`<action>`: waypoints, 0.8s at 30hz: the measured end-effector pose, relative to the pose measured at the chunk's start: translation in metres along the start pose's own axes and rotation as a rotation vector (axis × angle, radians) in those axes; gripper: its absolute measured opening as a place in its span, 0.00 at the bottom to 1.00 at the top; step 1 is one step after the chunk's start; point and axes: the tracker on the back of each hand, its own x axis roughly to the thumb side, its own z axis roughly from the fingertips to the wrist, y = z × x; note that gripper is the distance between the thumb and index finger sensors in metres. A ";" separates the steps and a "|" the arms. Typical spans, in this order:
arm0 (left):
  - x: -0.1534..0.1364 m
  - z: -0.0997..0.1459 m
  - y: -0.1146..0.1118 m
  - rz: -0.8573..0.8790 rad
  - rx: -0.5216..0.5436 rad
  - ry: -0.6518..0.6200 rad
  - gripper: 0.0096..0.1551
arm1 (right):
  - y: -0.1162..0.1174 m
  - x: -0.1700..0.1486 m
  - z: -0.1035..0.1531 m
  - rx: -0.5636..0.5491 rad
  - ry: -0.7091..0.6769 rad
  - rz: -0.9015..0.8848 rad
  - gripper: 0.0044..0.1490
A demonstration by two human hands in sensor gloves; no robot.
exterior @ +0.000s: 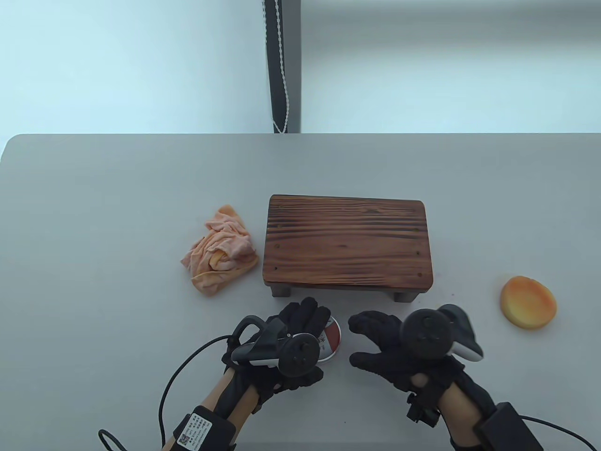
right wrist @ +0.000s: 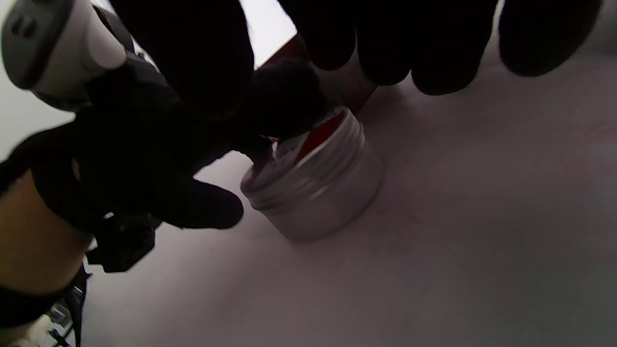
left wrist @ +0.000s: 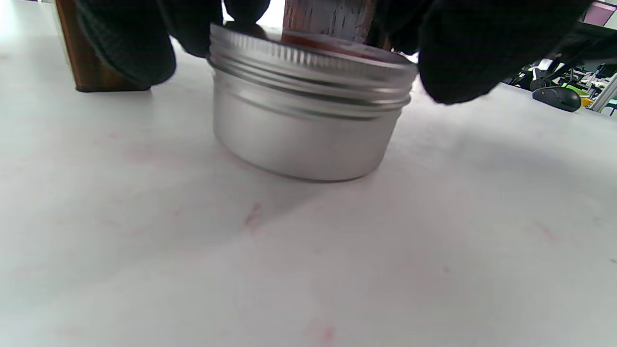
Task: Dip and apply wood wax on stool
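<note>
Wax tin [exterior: 331, 345], lid on, stands on the counter [exterior: 94, 282] just in front of the wooden stool [exterior: 347, 244]. Left hand [exterior: 286, 347] rests over the tin, fingers [left wrist: 453, 53] gripping the lid rim. Right hand [exterior: 399, 352] hovers just beside it, fingers [right wrist: 434, 43] spread, holding nothing. Orange cloth [exterior: 220, 251] lies left of the stool; orange sponge [exterior: 528, 301] far right.

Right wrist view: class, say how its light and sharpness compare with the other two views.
Right wrist view: dim and soft, the tin slightly blurred, gloved fingers mere silhouettes. Left wrist view: bright, the tin sharp, fingers out of focus. Table view: evenly lit, the stool crisp.
</note>
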 end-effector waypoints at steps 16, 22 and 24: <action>-0.018 -0.007 -0.011 0.165 0.035 -0.093 0.52 | 0.045 0.001 -0.043 0.008 0.061 0.076 0.55; -0.020 -0.008 -0.014 0.106 0.109 0.006 0.62 | 0.044 0.000 -0.043 0.009 0.068 0.076 0.56; -0.018 -0.009 -0.013 0.128 0.078 0.003 0.62 | 0.044 0.000 -0.042 0.008 0.069 0.076 0.56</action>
